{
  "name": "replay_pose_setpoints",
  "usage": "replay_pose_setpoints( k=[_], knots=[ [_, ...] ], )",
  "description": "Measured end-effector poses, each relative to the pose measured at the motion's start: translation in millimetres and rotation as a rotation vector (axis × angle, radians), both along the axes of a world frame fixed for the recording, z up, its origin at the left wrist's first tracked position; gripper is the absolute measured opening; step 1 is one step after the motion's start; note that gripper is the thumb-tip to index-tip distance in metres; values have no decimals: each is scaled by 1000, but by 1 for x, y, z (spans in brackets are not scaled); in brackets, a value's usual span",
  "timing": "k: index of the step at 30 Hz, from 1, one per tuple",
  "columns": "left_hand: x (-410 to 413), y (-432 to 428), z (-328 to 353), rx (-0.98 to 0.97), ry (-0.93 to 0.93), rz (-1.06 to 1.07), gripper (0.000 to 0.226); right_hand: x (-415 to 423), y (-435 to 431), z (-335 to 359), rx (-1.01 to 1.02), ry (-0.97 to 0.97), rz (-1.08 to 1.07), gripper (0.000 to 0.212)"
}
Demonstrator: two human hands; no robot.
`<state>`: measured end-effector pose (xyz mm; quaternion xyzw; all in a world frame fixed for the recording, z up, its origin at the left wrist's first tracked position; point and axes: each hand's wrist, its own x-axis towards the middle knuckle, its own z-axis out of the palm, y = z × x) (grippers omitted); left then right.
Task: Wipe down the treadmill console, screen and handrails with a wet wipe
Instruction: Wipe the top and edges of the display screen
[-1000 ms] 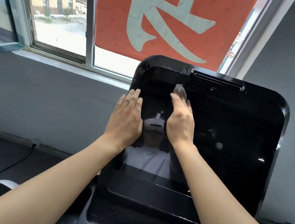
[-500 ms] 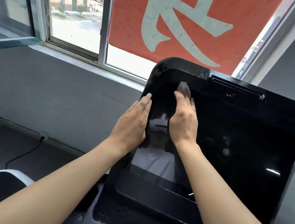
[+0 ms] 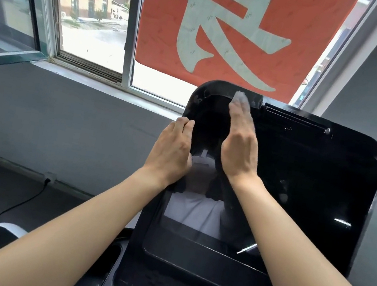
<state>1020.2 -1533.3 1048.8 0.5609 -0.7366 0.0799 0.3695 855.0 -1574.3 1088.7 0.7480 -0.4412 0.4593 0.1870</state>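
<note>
1. Two hands on the console (image 3: 357,152): left hand (image 3: 173,151) curls round its left edge, likely bracing it against the push.
2. Right hand (image 3: 239,149) lies flat, straight fingers pressing the wipe (image 3: 240,98) onto the top rim, under its fingertips.
3. Rim ends just beyond those fingertips; push further and the wipe could slip off.
4. Screen (image 3: 288,185) to the right of that hand lies open for sweeping.
</note>
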Motion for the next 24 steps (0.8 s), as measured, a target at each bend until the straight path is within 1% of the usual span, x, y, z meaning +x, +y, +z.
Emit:
replay_pose_setpoints(
  k=[2, 5, 7, 9, 12, 16, 18, 19, 22, 24],
  knots=[
    [-3, -6, 6, -5, 4, 21, 70, -7, -6, 12, -33, -8, -76, 67],
    [-7, -12, 10, -12, 13, 26, 68, -18, -15, 18, 6, 5, -231, 67],
    [-7, -15, 11, -19, 22, 25, 66, -17, -19, 18, 24, 17, -260, 64],
    [-5, -16, 9, -25, 31, 19, 70, -6, -23, 21, 34, 43, -226, 62],
    [0, -18, 7, -31, 46, -12, 72, 15, -29, 27, 71, 113, -106, 64],
    [3, -16, 8, -38, 79, -47, 71, 33, -27, 28, 158, 325, 84, 63],
    [5, -17, 6, -32, 86, -57, 70, 33, -26, 28, 130, 397, 98, 59],
    [6, -18, 5, -30, 89, -60, 70, 30, -28, 28, 99, 375, 76, 57],
    [11, -19, 3, -26, 77, -77, 64, 17, -36, 32, 96, 122, -74, 57],
    [14, -17, 1, -25, 64, -82, 59, 14, -39, 33, 132, 73, -124, 59]
  ],
)
